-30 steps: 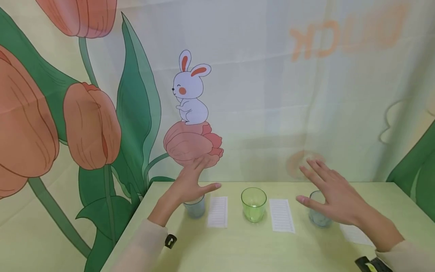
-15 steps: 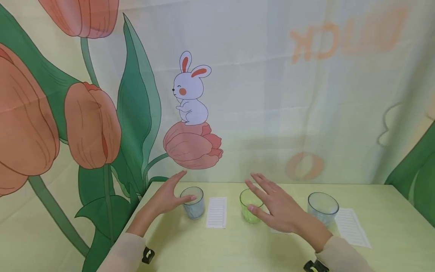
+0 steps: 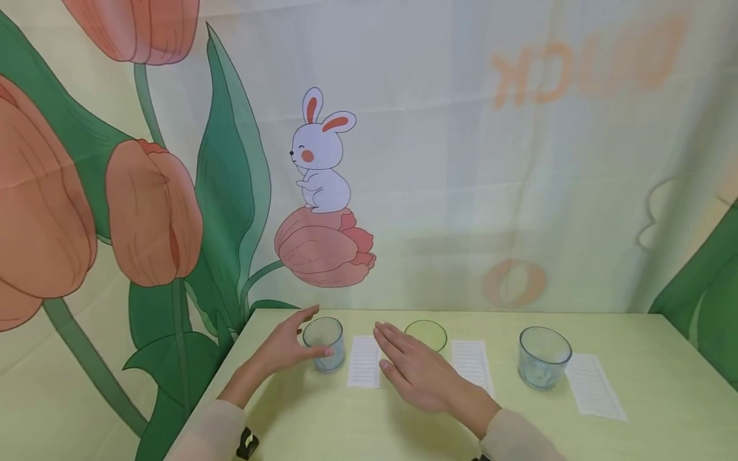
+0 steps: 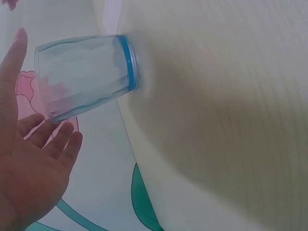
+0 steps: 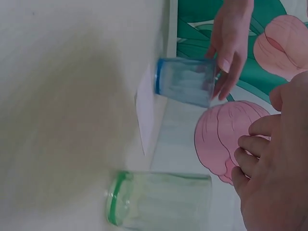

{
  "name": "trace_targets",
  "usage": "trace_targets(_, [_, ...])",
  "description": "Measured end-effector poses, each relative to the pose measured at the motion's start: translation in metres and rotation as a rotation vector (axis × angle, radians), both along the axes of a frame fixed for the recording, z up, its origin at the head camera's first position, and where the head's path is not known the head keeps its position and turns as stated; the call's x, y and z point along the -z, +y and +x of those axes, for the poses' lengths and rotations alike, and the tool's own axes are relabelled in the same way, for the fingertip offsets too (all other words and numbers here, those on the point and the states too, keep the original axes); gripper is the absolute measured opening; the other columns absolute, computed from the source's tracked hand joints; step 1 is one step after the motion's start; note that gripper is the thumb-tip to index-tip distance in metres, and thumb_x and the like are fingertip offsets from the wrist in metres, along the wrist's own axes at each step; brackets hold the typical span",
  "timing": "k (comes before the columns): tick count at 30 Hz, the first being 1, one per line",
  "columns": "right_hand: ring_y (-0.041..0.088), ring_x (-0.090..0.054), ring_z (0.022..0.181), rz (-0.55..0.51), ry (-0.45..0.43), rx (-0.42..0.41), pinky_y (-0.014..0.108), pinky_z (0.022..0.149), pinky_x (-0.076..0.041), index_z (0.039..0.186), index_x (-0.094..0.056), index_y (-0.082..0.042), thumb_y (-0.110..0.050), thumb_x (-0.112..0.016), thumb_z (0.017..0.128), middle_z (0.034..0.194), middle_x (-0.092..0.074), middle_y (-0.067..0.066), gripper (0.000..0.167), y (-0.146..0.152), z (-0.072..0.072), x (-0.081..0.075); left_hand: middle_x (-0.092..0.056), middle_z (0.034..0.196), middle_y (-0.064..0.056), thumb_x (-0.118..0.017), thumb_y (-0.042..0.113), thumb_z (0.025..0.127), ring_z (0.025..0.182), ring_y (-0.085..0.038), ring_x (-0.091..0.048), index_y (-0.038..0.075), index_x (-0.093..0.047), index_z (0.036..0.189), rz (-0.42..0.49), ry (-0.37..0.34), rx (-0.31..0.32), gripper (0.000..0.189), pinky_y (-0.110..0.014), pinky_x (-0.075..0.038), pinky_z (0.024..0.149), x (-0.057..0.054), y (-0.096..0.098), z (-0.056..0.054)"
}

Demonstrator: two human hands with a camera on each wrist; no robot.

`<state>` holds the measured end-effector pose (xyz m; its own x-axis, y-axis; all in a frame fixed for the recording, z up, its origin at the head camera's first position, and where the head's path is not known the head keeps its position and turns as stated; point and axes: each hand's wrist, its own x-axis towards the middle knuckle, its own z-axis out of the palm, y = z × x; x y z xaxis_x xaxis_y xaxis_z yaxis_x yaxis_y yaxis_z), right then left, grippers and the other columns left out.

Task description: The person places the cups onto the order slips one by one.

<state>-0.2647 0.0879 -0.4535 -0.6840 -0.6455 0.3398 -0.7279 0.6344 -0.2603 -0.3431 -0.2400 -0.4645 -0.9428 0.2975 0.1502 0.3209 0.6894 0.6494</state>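
My left hand (image 3: 291, 346) is at the rim of a clear bluish glass (image 3: 329, 358) on the table's left side, thumb in front and fingers behind. In the left wrist view, the glass (image 4: 84, 74) stands upright on the table, with the thumb apart from its wall and the fingertips right at the rim. Over the middle of the table, my right hand (image 3: 418, 374) hovers with straight fingers and nothing in them. It partly covers a green glass (image 3: 426, 333) in the head view. That green glass (image 5: 163, 199) shows standing below the hand in the right wrist view.
Another bluish glass (image 3: 542, 362) stands on the right of the pale table (image 3: 605, 333). Printed paper strips lie beside the glasses: a left one (image 3: 364, 362), a middle one (image 3: 469, 362) and a right one (image 3: 596, 387). A printed curtain (image 3: 438, 192) hangs behind the table.
My right hand has moved left from near the right glass, past the green glass. My left hand has drawn back and lowered to the left glass's rim. The glasses stay where they were.
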Motion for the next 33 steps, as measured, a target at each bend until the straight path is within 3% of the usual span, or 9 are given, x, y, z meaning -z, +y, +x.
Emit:
trace_targets(5, [0.036, -0.030, 0.157, 0.034, 0.016, -0.030, 0.051, 0.125, -0.031, 0.162, -0.036, 0.004, -0.029, -0.037, 0.116, 0.170, -0.032, 0.018, 0.057, -0.013, 0.004, 0.013, -0.051, 0.159, -0.013, -0.092, 0.041, 0.084, 0.144, -0.035, -0.050, 0.009, -0.043, 0.161, 0.055, 0.000, 0.016, 0.096, -0.052, -0.046, 0.115, 0.003, -0.001, 0.000])
trace_targets(9, [0.034, -0.029, 0.158, 0.074, -0.023, -0.028, 0.049, 0.126, -0.030, 0.162, -0.035, 0.003, -0.029, -0.037, 0.115, 0.171, -0.031, 0.016, 0.057, -0.019, 0.005, 0.023, -0.053, 0.157, -0.012, -0.092, 0.037, 0.085, 0.140, -0.035, -0.055, 0.010, -0.047, 0.158, 0.067, -0.017, 0.009, 0.091, -0.053, -0.049, 0.111, 0.003, -0.002, 0.000])
trace_targets(19, [0.031, -0.027, 0.159, 0.169, -0.146, 0.017, 0.049, 0.127, -0.028, 0.163, -0.034, 0.001, -0.035, -0.033, 0.114, 0.172, -0.029, 0.012, 0.061, -0.028, -0.001, 0.044, -0.060, 0.150, -0.010, -0.091, 0.038, 0.085, 0.138, -0.036, -0.057, 0.011, -0.052, 0.155, 0.108, -0.066, -0.026, 0.084, -0.052, -0.053, 0.107, 0.009, -0.003, -0.004])
trace_targets(33, [0.030, -0.031, 0.157, 0.262, -0.179, -0.003, 0.046, 0.126, -0.030, 0.162, -0.040, -0.001, -0.040, -0.038, 0.113, 0.170, -0.035, 0.014, 0.063, -0.026, -0.005, 0.058, -0.061, 0.147, -0.004, -0.091, 0.040, 0.086, 0.137, -0.033, -0.057, 0.011, -0.055, 0.152, 0.134, -0.103, -0.049, 0.081, -0.055, -0.050, 0.110, 0.018, -0.001, -0.008])
